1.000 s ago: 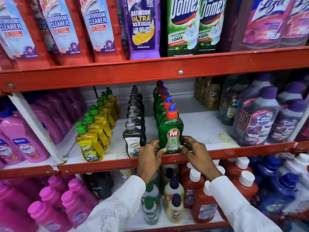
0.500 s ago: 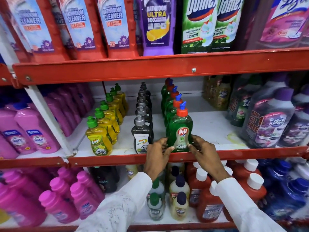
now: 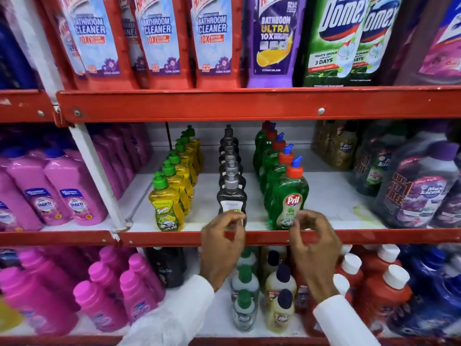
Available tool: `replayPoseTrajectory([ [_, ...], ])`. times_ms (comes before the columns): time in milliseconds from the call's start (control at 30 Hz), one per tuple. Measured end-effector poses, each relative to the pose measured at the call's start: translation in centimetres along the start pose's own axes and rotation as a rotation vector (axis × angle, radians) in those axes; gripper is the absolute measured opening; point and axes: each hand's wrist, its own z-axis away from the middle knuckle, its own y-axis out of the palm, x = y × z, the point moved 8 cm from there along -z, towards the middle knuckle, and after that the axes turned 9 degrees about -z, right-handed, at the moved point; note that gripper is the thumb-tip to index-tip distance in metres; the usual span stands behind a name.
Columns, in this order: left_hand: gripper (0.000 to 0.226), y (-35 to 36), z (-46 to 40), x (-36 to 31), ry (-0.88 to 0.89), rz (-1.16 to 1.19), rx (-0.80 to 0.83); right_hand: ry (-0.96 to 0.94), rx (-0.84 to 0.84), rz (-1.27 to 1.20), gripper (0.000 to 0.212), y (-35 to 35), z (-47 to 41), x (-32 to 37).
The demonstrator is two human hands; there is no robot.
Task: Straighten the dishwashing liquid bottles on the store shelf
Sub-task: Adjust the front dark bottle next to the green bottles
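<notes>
Scene: a person faces a red-edged store shelf (image 3: 174, 237) holding three files of dishwashing liquid, yellow, dark and green
Left hand (image 3: 222, 243): raised in front of the dark front bottle (image 3: 231, 196), fingers loosely curled and part open; whether the tips touch its label cannot be told
Right hand (image 3: 313, 242): curled the same way at the lower right of the green Pril bottle (image 3: 289, 198), fingertips just at its base, no firm grasp visible
Where the bottles stand: both front bottles upright at the shelf lip, labels outward; the yellow front bottle (image 3: 166, 203) stands apart to the left, untouched
Step in hand: probably squaring the two front bottles to the edge
Doing it well: nudge low on the body, not the cap, so nothing tips; keep each label facing out and in line with the file behind
</notes>
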Motion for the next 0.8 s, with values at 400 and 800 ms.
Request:
replayPoseTrajectory([
  [400,0.030,1.1,-2.9,5.7,-0.040,-0.165,0.293,0.212,0.589,0.116,0.035,11.2,1.1,-2.9],
  [800,0.032,0.1,-2.8,7.1,-0.094,-0.011,0.306,0.268,0.528,0.070,0.032,11.6,1.3,-2.3],
])
